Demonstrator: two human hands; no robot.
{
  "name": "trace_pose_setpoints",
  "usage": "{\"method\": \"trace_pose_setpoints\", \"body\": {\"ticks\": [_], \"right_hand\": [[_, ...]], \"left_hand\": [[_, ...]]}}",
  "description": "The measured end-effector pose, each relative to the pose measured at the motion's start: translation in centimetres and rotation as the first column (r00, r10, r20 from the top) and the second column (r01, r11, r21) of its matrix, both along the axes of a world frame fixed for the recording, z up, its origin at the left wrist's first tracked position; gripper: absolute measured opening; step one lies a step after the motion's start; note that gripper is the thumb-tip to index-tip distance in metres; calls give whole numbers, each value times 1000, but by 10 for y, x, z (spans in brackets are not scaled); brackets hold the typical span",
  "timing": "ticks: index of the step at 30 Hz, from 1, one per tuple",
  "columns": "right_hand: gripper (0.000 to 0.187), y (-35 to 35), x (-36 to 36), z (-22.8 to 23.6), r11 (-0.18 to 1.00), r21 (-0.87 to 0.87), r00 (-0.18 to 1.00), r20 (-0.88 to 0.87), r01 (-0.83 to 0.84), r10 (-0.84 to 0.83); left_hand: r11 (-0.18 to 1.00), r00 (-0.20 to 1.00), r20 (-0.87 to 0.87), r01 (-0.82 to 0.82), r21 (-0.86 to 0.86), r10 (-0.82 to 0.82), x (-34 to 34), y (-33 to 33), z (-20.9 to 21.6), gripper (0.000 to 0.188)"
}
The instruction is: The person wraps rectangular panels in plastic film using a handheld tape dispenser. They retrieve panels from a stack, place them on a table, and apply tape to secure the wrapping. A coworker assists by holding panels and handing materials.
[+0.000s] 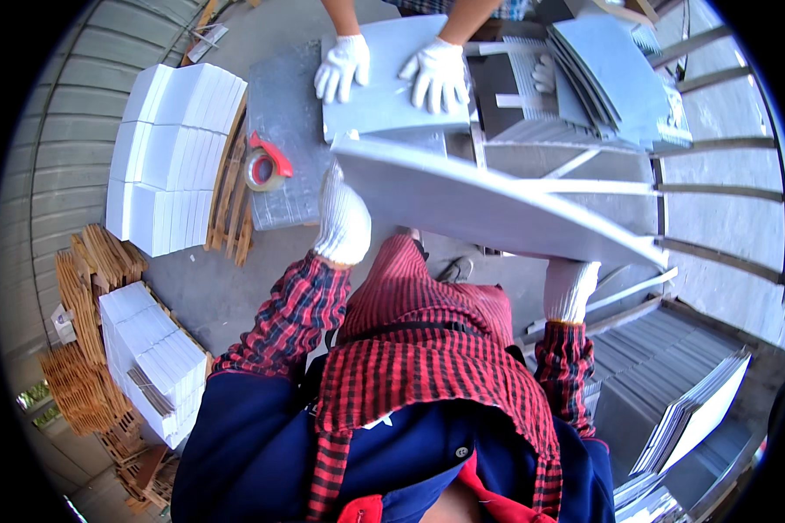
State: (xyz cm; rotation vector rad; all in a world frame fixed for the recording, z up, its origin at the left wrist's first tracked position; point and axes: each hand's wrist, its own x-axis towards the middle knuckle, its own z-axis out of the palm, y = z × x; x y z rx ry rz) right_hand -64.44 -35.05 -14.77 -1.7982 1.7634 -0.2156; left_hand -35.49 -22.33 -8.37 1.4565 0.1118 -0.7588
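One grey panel [488, 205], left hand [343, 209] at corner, right hand [570, 286] beneath

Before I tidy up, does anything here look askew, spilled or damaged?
Yes: the grey panels at upper right lie fanned unevenly, edges out of line, unlike the closely packed white stack at upper left. No spill or obvious damage shows.

My left hand [342, 205]: is gripping, left of frame centre. My right hand [571, 283]: is supporting, right of centre, fingers hidden.
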Motion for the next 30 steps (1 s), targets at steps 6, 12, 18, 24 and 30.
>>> {"method": "trace_pose_setpoints", "body": {"ticks": [6,12,18,24,30], "right_hand": [[75,-29,84,7,713,582,357,618,391,-701],[86,4,86,-19,748,659,691,505,78,-517],[78,28,47,-84,628,774,809,420,-82,-412],[91,47,28,-106,391,853,634,520,-347,-572],[101,111,-1,-117,262,933,437,348,-246,-829]], "left_hand": [[949,919,257,257,182,-298,40,-1,25,68],[855,856,203,394,338,-475,79,56,-42,56],[887,952,-159,301,349,-261,53,98,-98,53],[776,924,-378,280,566,-58,51,113,-140,48],[620,903,-256,424,660,-345,54,118,-158,48]]}}
